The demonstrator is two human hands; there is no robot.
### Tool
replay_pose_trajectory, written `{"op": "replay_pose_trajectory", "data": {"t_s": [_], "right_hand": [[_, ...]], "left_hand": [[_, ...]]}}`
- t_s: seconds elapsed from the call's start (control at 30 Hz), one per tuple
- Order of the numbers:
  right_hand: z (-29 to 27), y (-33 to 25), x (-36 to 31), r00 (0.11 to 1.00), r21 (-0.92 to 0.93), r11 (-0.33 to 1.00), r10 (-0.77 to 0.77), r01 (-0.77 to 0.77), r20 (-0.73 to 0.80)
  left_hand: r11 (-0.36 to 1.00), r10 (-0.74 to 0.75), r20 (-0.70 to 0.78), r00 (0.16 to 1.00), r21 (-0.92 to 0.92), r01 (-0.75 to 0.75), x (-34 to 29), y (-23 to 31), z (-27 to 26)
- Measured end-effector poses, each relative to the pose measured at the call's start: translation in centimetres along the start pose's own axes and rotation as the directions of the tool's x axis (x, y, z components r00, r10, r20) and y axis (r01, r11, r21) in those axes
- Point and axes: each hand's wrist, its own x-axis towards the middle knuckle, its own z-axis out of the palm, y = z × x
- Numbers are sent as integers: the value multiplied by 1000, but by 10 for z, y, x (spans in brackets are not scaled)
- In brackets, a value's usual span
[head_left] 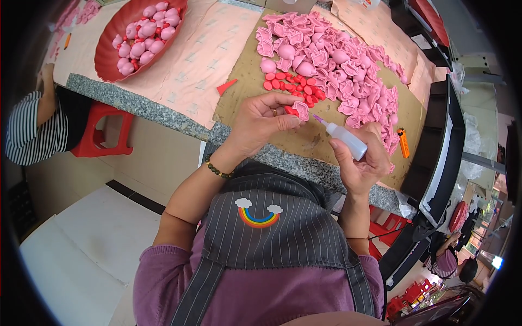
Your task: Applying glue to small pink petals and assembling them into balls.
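Between the thumb and fingers of my left hand [263,120] is a small pink molded piece [301,110] with a red oval part against it. My right hand [365,157] grips a translucent squeeze bottle [347,139], tilted so that its thin purple nozzle tip points at the pink piece, close to its edge. Whether the tip touches it I cannot tell. Just beyond my hands lies a group of loose red oval pieces [296,84]. Behind them spreads a large heap of pink molded pieces [348,65], some of them rounded.
A red scalloped bowl [103,51] of pink and red assembled pieces stands at the far left. An orange cutter [403,142] lies by the board's right side, near a black bin [443,146]. Another person in a striped sleeve [23,127] is at the left, beside a red stool [103,133].
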Motion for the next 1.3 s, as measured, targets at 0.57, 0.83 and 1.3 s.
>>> {"op": "replay_pose_trajectory", "data": {"t_s": [0.57,0.83,1.3], "right_hand": [[1,-5,-2,1000,-10,1000,25,-25,5],[0,-6,-3,1000,-8,1000,15,-15,5],[0,-9,-4,998,36,997,67,-67,4]], "left_hand": [[998,20,-16,1000,-58,-21,1,-1,-1],[994,15,-69,997,-103,-22,1,0,3],[995,12,-58,998,-96,-18,2,-1,1]]}}
